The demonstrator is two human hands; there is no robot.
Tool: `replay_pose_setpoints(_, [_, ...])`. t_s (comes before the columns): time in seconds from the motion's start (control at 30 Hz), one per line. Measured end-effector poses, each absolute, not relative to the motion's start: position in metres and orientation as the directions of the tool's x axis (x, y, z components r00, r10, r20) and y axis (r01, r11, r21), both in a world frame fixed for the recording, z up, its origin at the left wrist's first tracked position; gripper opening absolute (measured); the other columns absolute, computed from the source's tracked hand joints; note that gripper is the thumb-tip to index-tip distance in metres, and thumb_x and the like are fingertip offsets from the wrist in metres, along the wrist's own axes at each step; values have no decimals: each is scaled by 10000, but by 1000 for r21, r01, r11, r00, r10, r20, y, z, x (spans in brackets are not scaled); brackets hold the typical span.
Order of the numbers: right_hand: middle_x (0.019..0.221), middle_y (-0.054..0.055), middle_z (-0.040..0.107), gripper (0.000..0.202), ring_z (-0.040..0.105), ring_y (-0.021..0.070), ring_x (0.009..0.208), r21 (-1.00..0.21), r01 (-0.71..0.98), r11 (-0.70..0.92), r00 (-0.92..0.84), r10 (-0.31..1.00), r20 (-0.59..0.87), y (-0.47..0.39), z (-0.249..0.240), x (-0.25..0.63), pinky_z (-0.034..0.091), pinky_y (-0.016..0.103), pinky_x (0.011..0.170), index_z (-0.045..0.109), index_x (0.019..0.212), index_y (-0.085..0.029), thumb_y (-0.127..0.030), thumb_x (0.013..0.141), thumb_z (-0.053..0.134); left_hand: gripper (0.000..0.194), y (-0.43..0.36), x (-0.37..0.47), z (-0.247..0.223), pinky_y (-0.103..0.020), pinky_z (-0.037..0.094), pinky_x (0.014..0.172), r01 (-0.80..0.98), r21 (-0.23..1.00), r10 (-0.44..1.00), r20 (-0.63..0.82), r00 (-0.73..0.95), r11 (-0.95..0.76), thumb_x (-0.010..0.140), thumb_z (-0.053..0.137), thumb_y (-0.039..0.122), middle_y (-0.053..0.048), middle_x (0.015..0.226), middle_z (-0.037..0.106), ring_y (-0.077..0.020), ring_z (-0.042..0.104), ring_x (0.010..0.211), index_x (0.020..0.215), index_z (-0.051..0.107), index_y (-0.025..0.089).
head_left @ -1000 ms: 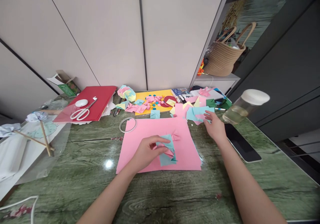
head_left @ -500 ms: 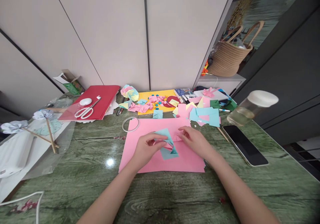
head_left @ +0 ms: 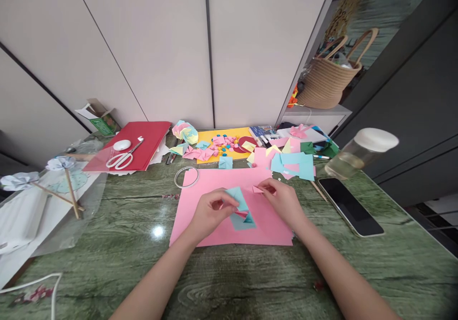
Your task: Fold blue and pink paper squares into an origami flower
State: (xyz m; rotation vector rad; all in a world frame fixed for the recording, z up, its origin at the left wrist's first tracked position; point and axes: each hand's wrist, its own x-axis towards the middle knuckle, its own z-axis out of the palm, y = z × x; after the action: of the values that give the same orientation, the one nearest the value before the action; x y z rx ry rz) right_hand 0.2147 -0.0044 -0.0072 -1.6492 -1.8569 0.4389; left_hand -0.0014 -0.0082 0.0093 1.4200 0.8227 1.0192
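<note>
My left hand (head_left: 212, 213) pinches a folded light-blue paper piece (head_left: 236, 197) with pink paper tucked in its folds. Beneath it, a flat blue sheet (head_left: 239, 223) lies on the pink paper (head_left: 200, 229). In my right hand (head_left: 282, 201), thumb and fingertips close on a small folded pink paper piece (head_left: 256, 190), a little above the pink paper and apart from the blue one. The fingers of my left hand cover part of the blue fold.
A roll of tape (head_left: 186, 177) lies at the pink paper's upper left corner. Behind are yellow paper (head_left: 203, 139) with beads, and loose blue squares (head_left: 302, 162). Scissors (head_left: 123, 159) rest on a red folder (head_left: 150, 134). A phone (head_left: 350, 207) and a bottle (head_left: 359, 153) stand right.
My right hand has lifted the small pink folded piece off the pink paper, turning it slightly. My left hand keeps its hold on the blue piece, which has shifted a little.
</note>
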Motion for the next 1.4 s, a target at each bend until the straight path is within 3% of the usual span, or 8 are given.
replay_pose_setpoints(0.1, [864,38,608,113,580,157,767,-518,819,247,-51,931,363,-14,3,209,426,269,689,545,845,-210,-214,830,432,52,-9,0,9,-267,430,642,-82,994,910,93,405,-66,667,642,124,-26,717,574,-136,548,690,702,646,161])
replay_pose_setpoints(0.3, [873,27,615,118,598,151,755,-401,849,342,-190,908,373,-30,8,193,431,254,638,525,873,-226,-217,860,408,58,-13,3,11,-258,421,627,-104,990,899,128,418,-93,657,665,149,-21,739,540,-130,529,697,708,653,174])
replay_pose_setpoints(0.53, [857,24,609,69,576,142,841,-544,698,465,-157,841,518,-34,22,194,447,255,743,535,855,-221,-188,827,481,63,-14,4,15,-250,412,625,-88,984,900,178,398,-156,662,660,149,-27,775,497,-132,509,726,715,668,184])
replay_pose_setpoints(0.8, [844,35,599,48,568,163,838,-717,541,440,-71,873,482,-35,30,191,468,295,727,576,783,-221,-201,792,533,33,-12,3,11,-260,421,693,-18,986,925,163,342,-167,673,649,180,-78,1065,521,-183,522,915,696,673,183])
replay_pose_setpoints(0.97, [843,37,595,48,567,168,845,-702,535,470,-76,854,514,-37,31,189,463,312,742,586,756,-220,-202,777,547,87,-10,2,9,-291,436,674,22,999,931,32,364,-42,665,659,227,-65,807,646,-188,583,781,731,662,171])
replay_pose_setpoints(1.13, [885,34,570,41,558,162,864,-680,574,456,-70,855,514,-37,30,189,445,304,760,586,746,-217,-201,769,557,66,-12,3,13,-290,425,751,36,996,939,65,337,-82,679,628,172,-94,1084,612,-231,532,1026,729,670,179])
replay_pose_setpoints(1.3, [920,38,555,61,549,164,893,-690,574,441,-74,867,493,-37,27,188,433,309,791,579,723,-216,-200,774,548,75,-14,3,16,-300,428,712,77,996,947,18,321,-45,665,633,164,-100,1326,422,-259,535,1030,728,674,172])
replay_pose_setpoints(1.4, [925,46,568,72,559,170,884,-700,568,433,-76,874,480,-37,25,187,439,319,789,577,733,-218,-210,786,529,83,-13,3,16,-310,432,724,62,998,943,-2,332,-20,655,645,174,-107,1323,425,-273,518,1056,729,680,170])
